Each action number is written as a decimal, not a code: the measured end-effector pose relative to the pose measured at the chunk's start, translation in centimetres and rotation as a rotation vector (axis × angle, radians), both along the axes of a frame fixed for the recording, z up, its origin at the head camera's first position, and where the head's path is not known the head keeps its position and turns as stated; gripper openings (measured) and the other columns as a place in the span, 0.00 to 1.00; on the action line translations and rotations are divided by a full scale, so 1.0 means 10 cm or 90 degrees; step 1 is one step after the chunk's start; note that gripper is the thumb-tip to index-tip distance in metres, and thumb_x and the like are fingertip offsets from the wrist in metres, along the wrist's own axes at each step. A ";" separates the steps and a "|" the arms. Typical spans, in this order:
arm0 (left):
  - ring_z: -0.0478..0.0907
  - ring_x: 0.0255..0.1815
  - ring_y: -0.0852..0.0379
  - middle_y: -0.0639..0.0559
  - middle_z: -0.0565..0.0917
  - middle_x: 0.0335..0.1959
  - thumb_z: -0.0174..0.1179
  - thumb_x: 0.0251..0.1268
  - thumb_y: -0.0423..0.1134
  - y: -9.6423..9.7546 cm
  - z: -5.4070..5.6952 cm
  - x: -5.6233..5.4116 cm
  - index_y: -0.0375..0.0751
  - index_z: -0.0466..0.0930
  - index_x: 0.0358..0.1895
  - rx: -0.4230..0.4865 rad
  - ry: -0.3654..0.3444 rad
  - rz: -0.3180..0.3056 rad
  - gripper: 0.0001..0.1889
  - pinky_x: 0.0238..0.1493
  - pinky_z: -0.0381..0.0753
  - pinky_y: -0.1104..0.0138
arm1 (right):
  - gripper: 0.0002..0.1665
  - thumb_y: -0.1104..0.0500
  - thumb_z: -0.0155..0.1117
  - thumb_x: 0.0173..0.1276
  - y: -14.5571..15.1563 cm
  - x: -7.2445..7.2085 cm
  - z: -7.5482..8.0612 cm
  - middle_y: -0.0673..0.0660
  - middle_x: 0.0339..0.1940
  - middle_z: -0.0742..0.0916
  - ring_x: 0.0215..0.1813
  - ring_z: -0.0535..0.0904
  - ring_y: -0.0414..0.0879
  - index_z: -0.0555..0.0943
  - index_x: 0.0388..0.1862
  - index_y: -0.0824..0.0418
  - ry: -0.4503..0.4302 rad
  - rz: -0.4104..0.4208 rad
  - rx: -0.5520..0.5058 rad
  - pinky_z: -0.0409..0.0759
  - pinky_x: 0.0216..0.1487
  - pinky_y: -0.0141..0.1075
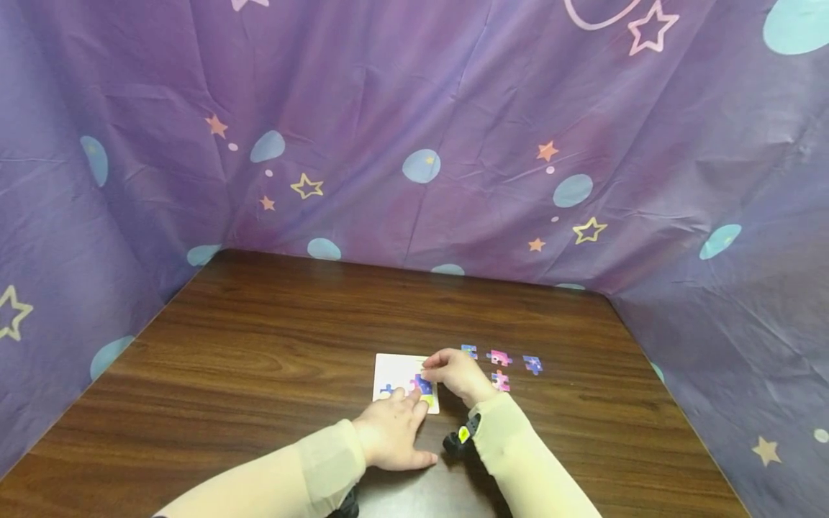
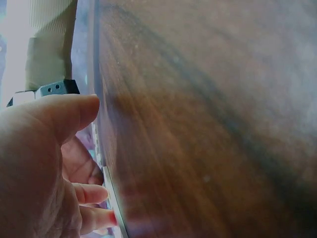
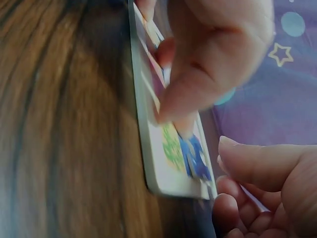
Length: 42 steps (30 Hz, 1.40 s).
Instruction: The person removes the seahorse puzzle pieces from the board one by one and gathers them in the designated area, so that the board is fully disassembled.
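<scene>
My left hand (image 1: 393,430) lies flat over the near edge of a white puzzle board (image 1: 395,363), thumb stretched to the side. Its fingertips press on the pieces set in the board; in the right wrist view those fingers (image 3: 193,94) touch beside a blue and green piece (image 3: 190,156). At the board's right edge, my right hand (image 1: 461,375) has its thumb and fingers curled together. A thin purple sliver with a pale edge, looking like a puzzle piece (image 3: 255,198), shows between its fingers, mostly hidden by them. Another blue piece (image 1: 386,390) sits at the board's left.
Several loose puzzle pieces lie right of the board: a blue one (image 1: 469,352), a pink one (image 1: 499,357), a blue-purple one (image 1: 533,365) and another pink one (image 1: 501,381). The brown wooden table (image 1: 259,345) is bordered by a purple patterned curtain (image 1: 363,144).
</scene>
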<state>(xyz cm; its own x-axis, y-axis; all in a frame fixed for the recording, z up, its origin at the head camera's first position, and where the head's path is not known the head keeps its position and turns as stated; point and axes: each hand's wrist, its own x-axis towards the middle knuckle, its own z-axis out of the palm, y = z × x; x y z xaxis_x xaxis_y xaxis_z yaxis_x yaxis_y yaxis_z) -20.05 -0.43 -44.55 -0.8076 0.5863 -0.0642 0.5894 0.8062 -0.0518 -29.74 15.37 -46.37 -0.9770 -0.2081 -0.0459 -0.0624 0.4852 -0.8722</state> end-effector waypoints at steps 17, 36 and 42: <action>0.69 0.60 0.49 0.43 0.69 0.68 0.50 0.55 0.74 -0.02 0.02 0.01 0.40 0.70 0.61 0.011 -0.007 0.002 0.43 0.56 0.74 0.63 | 0.13 0.71 0.72 0.49 -0.05 0.00 0.01 0.51 0.30 0.85 0.37 0.78 0.43 0.86 0.36 0.64 -0.015 0.053 0.078 0.75 0.44 0.37; 0.70 0.59 0.48 0.44 0.69 0.68 0.51 0.56 0.73 -0.04 0.02 0.00 0.40 0.70 0.62 0.023 -0.009 -0.015 0.42 0.58 0.72 0.64 | 0.12 0.72 0.72 0.47 -0.07 -0.01 -0.02 0.51 0.28 0.81 0.34 0.75 0.43 0.84 0.32 0.63 -0.004 0.051 0.089 0.73 0.40 0.35; 0.70 0.59 0.48 0.44 0.70 0.68 0.52 0.55 0.73 -0.04 0.02 -0.01 0.40 0.71 0.61 0.025 -0.008 -0.013 0.42 0.58 0.72 0.64 | 0.12 0.72 0.72 0.48 -0.07 -0.01 -0.01 0.51 0.27 0.81 0.34 0.75 0.43 0.83 0.33 0.63 -0.001 0.063 0.095 0.74 0.40 0.35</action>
